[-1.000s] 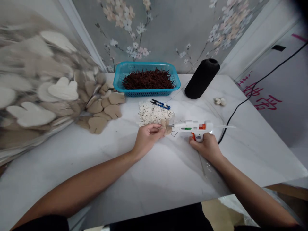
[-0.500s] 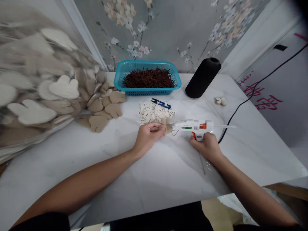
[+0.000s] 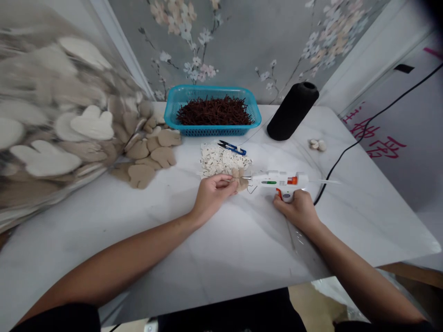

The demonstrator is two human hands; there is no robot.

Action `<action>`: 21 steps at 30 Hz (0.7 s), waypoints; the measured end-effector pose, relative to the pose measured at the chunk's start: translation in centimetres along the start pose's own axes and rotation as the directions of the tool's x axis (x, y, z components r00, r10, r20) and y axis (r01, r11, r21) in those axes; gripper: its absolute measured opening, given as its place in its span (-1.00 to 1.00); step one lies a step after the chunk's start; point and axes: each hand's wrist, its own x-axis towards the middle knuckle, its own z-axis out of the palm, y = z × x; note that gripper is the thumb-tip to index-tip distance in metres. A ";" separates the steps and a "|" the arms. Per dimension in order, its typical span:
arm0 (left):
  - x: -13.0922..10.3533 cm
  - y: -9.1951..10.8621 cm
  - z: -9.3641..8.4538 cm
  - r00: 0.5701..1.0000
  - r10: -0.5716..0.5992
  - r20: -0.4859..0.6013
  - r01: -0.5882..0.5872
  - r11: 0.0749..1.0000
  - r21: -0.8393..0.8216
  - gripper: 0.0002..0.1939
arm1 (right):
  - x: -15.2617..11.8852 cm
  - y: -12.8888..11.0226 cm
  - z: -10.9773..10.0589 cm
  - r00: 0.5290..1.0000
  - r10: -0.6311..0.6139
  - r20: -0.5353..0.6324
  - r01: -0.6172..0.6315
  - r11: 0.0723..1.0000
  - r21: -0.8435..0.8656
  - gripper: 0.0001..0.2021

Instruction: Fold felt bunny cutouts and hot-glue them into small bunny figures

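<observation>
My left hand pinches a small beige fabric piece near the middle of the table. My right hand is wrapped round the handle of a white glue gun with an orange trigger. The gun points left, and its metal tip lies over the beige piece, close to my left fingertips. Whether the tip touches the fabric cannot be made out. Just behind my left hand lies a heap of small cream printed pieces, with blue thread snips on its back edge.
A blue basket of dark brown strips stands at the back, beside a black thread cone. Beige cutouts and a large clear bag of them fill the left. A black cord and small pale pieces are right.
</observation>
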 end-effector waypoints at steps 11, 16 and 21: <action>0.1 -0.1 0.1 1.000 0.000 -0.014 0.000 0.999 -0.032 -0.61 | -0.1 0.0 0.0 1.000 -0.004 -0.031 0.004 1.000 0.004 -0.56; 0.1 -0.2 0.1 1.000 0.002 -0.011 -0.003 1.000 -0.029 -0.60 | -0.1 0.2 0.1 1.000 -0.005 -0.026 0.005 1.000 0.013 -0.56; 0.0 0.0 0.2 1.000 -0.006 -0.002 0.005 0.998 -0.070 -0.61 | -0.1 -0.1 -0.1 1.000 -0.012 -0.026 0.012 1.000 0.018 -0.57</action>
